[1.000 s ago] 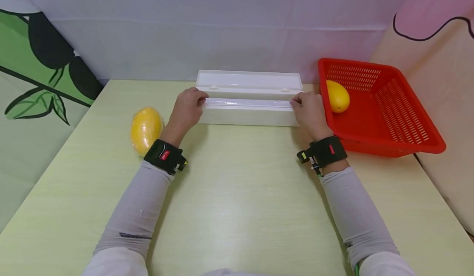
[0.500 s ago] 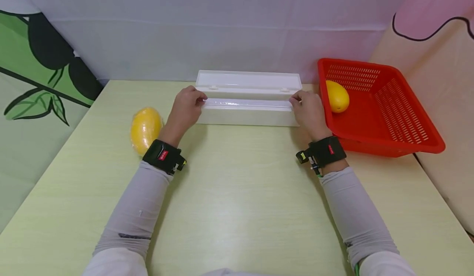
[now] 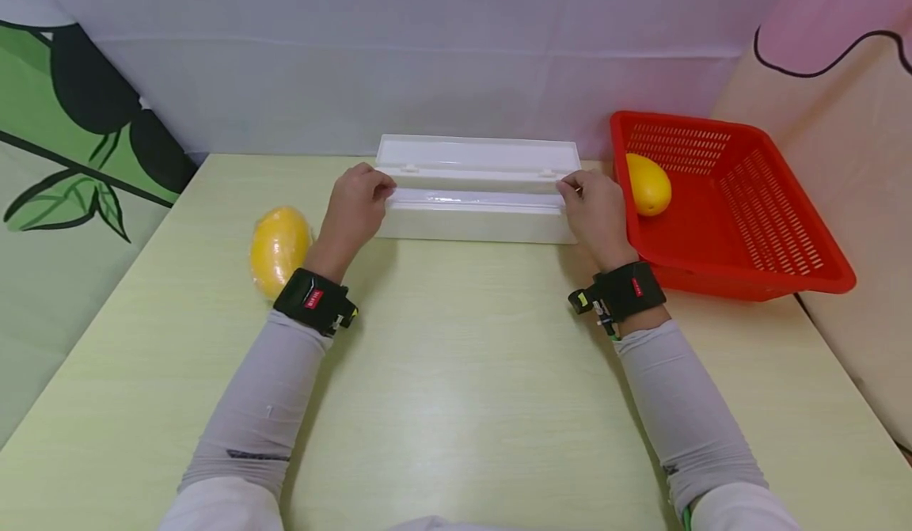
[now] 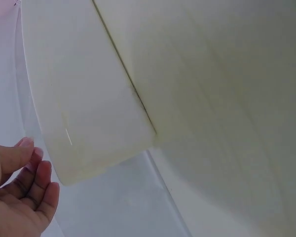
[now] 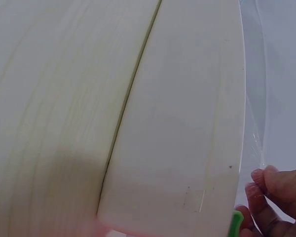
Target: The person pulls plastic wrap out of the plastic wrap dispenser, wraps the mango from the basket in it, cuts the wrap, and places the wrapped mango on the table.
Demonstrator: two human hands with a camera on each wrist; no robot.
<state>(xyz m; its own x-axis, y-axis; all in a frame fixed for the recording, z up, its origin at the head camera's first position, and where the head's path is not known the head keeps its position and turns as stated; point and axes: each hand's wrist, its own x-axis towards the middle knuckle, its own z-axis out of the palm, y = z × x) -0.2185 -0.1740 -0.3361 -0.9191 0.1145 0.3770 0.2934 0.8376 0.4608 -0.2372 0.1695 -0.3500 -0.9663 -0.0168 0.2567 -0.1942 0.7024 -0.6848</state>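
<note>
A long white cling film dispenser (image 3: 473, 226) sits at the back of the table with its lid (image 3: 477, 153) raised. Clear cling film (image 3: 470, 198) lies across its top. At the left end, my left hand (image 3: 355, 208) pinches the film's edge between thumb and forefinger; the left wrist view shows the other fingers curled loosely. My right hand (image 3: 597, 213) pinches the film at the opposite end, and the stretched film (image 5: 259, 143) shows beside the box in the right wrist view. A green piece (image 5: 235, 223) sticks out at the box's end by these fingers.
Left of my left wrist lies a yellow oval fruit (image 3: 279, 251) in shiny clear wrap. A red plastic basket (image 3: 741, 284) stands close to my right hand, with another yellow fruit (image 3: 647, 186) inside. A hanging cloth (image 3: 470, 80) borders the table's back edge.
Both hands keep their pinch at the film's ends and barely move; the left one has edged slightly left. Box, basket and fruit stay in place.
</note>
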